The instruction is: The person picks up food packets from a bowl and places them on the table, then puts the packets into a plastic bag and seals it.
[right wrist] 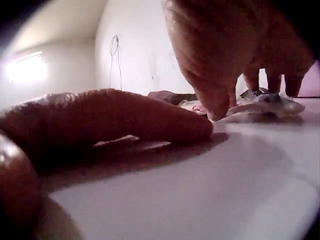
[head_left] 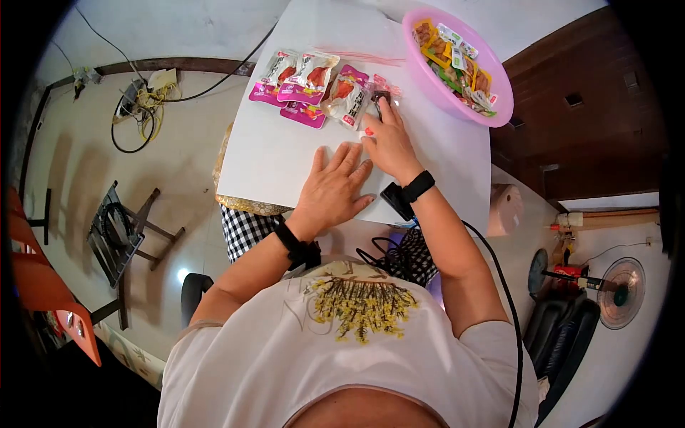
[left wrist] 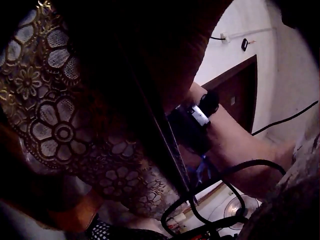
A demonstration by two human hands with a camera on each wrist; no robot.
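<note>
My left hand (head_left: 335,187) rests palm down on the white tabletop, fingers spread and holding nothing. Farther forward, my right hand (head_left: 394,148) reaches over a small dark snack packet (head_left: 379,93), its extended fingers touching it. In the right wrist view the fingers of this hand (right wrist: 225,45) point down at a shiny clear packet (right wrist: 285,107), the thumb at its near side. A finger of the left hand (right wrist: 125,115) lies flat on the table there. Just left of the right hand are several white-and-purple snack bags (head_left: 314,74). The left wrist view is mostly dark, with the left fingers hidden.
A pink basin (head_left: 504,107) full of mixed snack packets stands at the table's back right. Clear plastic with a red strip (head_left: 364,55) lies behind the bags. A black cable (head_left: 511,307) runs along the right arm. A folding stool (head_left: 118,228) stands left on the floor.
</note>
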